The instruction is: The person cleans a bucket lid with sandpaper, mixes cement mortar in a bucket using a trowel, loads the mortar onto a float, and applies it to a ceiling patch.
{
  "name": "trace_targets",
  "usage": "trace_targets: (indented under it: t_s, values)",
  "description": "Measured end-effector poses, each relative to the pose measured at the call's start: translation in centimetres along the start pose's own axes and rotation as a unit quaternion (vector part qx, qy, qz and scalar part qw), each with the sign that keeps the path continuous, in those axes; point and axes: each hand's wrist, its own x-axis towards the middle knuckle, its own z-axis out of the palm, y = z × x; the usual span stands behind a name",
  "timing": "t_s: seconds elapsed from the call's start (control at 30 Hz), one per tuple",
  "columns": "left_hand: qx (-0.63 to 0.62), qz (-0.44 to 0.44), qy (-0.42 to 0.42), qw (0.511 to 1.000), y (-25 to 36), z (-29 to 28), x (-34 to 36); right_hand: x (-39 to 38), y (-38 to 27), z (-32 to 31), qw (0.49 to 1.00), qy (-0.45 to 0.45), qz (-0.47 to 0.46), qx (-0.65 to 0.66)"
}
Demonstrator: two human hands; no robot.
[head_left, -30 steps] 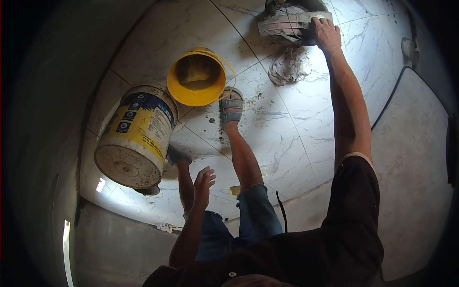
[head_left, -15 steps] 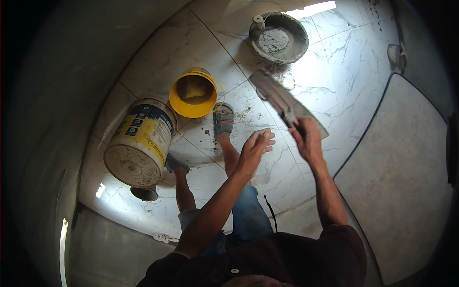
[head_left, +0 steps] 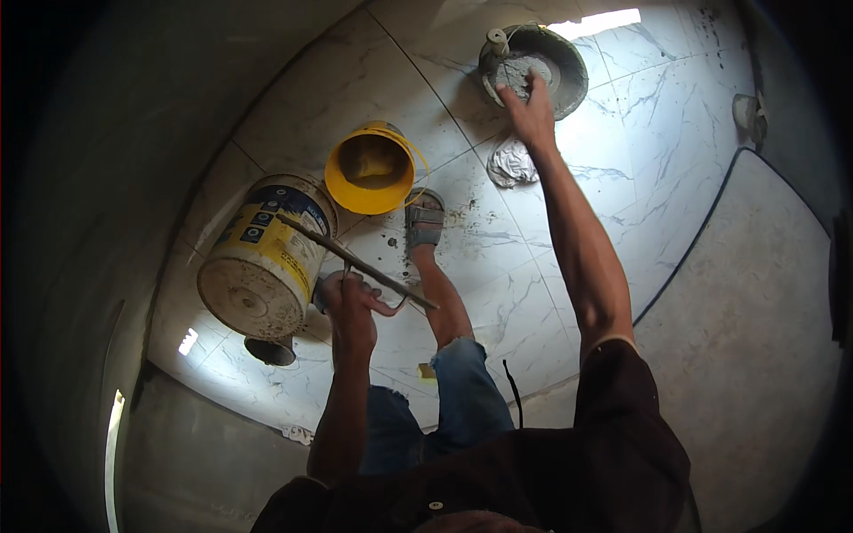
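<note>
Left Hand on Trowel, Right Hand at Mortar Basin

The left hand (head_left: 351,302) is closed around the handle of a long flat trowel (head_left: 373,273). The trowel is held clear of the floor, in front of the shins, with its blade seen nearly edge-on. The right hand (head_left: 531,111) is extended over the near side of a round dark basin (head_left: 576,82), thumb and fingers spread apart. Whether the fingertips touch the grey paste (head_left: 511,71) inside cannot be told.

Containers:
- Basin: holds the grey paste; a pale cylindrical object (head_left: 497,38) sits at its left rim.
- Yellow bucket (head_left: 354,199): mouth toward the viewer, brownish matter inside, handle hanging to the right.
- White bucket (head_left: 238,293): soiled base toward the viewer; contents hidden.
- Small dark container (head_left: 269,352): beside the white bucket's base, partly covered by it.

Label: the white bucket carries a blue-and-yellow label (head_left: 283,253) with dark square icons and small print. The far end of the trowel crosses in front of it.

Surroundings: a crumpled pale bundle (head_left: 511,166) lies just below the basin, partly behind the right wrist. A sandalled foot (head_left: 426,222) stands near the yellow bucket, on dirt-flecked marbled tiles (head_left: 498,266). A small yellow block (head_left: 427,370) lies beside the leg.
</note>
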Motion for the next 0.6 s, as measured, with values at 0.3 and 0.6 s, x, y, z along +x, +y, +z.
trace_targets:
  t_s: [0.3, 0.6]
  values:
    - [0.121, -0.008, 0.007, 0.993, -0.6, -16.2, -7.1, 3.0, 1.0, 0.7, 0.999, -0.018, 0.03, 0.041]
    - [0.186, 0.021, -0.05, 0.981, 1.4, -17.6, -11.1, -6.4, -7.2, -3.1, 0.983, -0.161, 0.091, 0.012]
